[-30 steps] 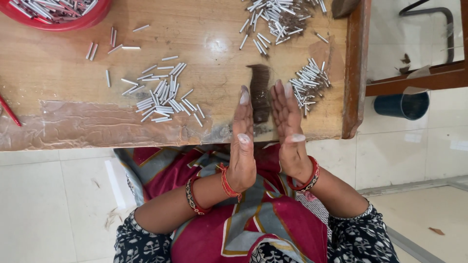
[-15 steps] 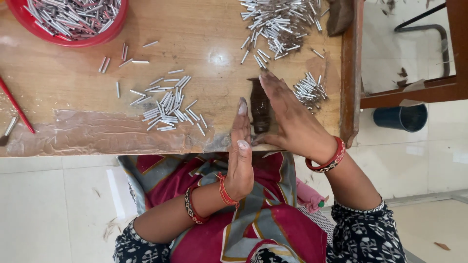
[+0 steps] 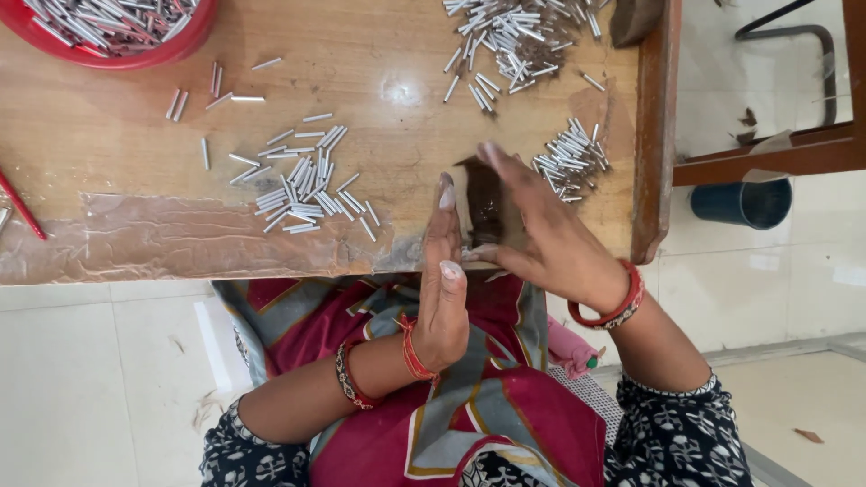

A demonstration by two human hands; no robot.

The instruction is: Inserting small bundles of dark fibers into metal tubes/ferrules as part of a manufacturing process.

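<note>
My left hand (image 3: pixel 442 289) stands on its edge at the near rim of the counter (image 3: pixel 117 171), fingers straight and pressed together, thumb up; it is fully open and grips nothing. My right hand (image 3: pixel 541 230) lies spread, palm down, fingers extended over a dark worn patch (image 3: pixel 483 203) on the counter; it is released, and I cannot tell whether any tube sits beneath it. The two hands are just beside each other, the right thumb near the left palm. Small silver tubes lie in three loose groups on the counter: one pile (image 3: pixel 302 189) to the left of my left hand, near but apart; one smaller pile (image 3: pixel 570 158) just beside my right fingertips; one larger scatter (image 3: pixel 514 41) at the far edge. The tubes in each group are too many and too overlapped to count exactly. A few single tubes (image 3: pixel 216 90) lie apart near the one red bowl (image 3: pixel 167 50) at the far left corner, which is filled with more tubes. One red stick (image 3: pixel 23 207) lies at the left edge. Each wrist carries bangles: two on the left, one thick red band on the right. One dark blue bin (image 3: pixel 744 200) stands on the floor (image 3: pixel 90 379) beyond the counter's right end.
</note>
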